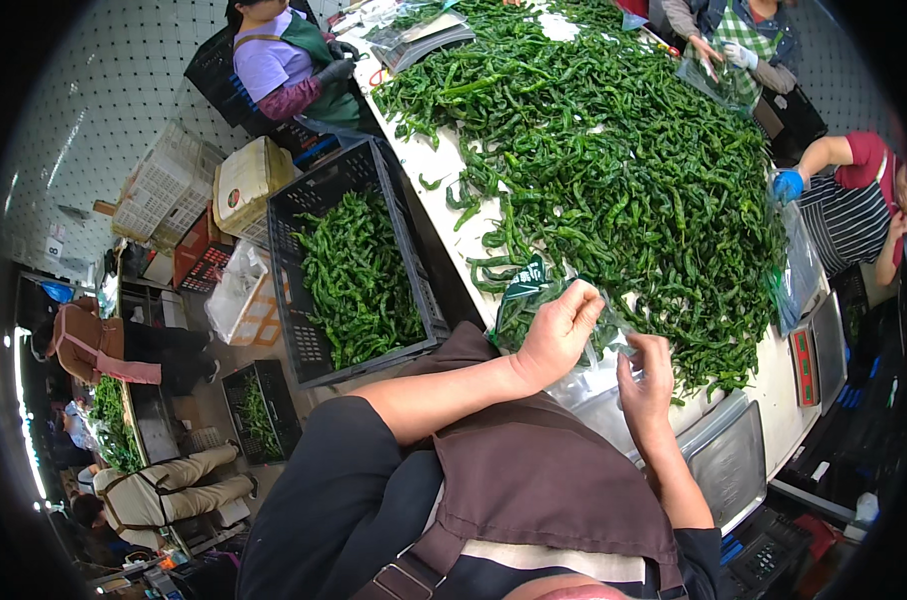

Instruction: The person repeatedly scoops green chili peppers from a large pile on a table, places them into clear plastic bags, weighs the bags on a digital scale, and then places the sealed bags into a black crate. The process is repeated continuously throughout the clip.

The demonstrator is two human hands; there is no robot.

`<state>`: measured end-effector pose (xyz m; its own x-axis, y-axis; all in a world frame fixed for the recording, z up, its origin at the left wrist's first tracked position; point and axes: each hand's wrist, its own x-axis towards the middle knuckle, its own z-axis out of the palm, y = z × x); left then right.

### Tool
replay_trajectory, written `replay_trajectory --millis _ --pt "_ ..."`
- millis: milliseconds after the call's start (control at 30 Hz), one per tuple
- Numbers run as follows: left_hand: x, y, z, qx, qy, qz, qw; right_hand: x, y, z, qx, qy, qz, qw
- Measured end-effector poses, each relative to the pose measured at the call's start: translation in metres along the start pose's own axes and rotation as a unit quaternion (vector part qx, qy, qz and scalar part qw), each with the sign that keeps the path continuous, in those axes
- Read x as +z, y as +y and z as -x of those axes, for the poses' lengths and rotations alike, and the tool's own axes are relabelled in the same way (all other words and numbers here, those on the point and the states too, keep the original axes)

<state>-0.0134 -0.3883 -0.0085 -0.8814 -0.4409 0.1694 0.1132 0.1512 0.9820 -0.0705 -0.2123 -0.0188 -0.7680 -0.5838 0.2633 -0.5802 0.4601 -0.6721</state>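
Note:
A clear plastic bag [515,319] with green printing, holding some green peppers, lies at the table's near edge against my apron. My left hand [558,334] grips its gathered film between thumb and fingers. Just right of it, the curled fingers of my right hand [645,379] pinch the clear film at the bag's other side; the fingertips are partly blurred. Beyond both hands spreads a large heap of long, wrinkled green peppers [596,180] on the white tabletop [431,161]. A metal scale pan [727,457] sits beside my right forearm.
On my left stands a black plastic crate [288,300] of green peppers, with foam boxes [251,184] behind it. A digital scale [806,367] and flat plastic bags [798,277] are at the table's right edge. Co-workers [281,67] stand around the table; other people are at the far left.

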Motion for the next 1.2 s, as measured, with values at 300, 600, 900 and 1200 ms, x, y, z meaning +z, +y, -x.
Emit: replay_trajectory --millis 300,600,900,1200 --pt "-0.016 0.082 0.021 0.109 -0.023 0.045 0.993 -0.037 0.003 0.008 0.167 0.003 -0.329 0.930" --pt "-0.005 0.098 0.059 0.076 -0.317 0.144 0.934 -0.186 -0.007 0.053 0.260 0.292 -0.388 0.835" --pt "0.027 0.083 0.085 0.063 -0.246 0.085 0.964 -0.269 0.009 0.140 0.275 0.257 -0.060 0.925" --pt "0.028 0.071 0.090 -0.143 -0.320 0.065 0.934 -0.106 0.056 0.167 0.221 0.177 0.097 0.954"
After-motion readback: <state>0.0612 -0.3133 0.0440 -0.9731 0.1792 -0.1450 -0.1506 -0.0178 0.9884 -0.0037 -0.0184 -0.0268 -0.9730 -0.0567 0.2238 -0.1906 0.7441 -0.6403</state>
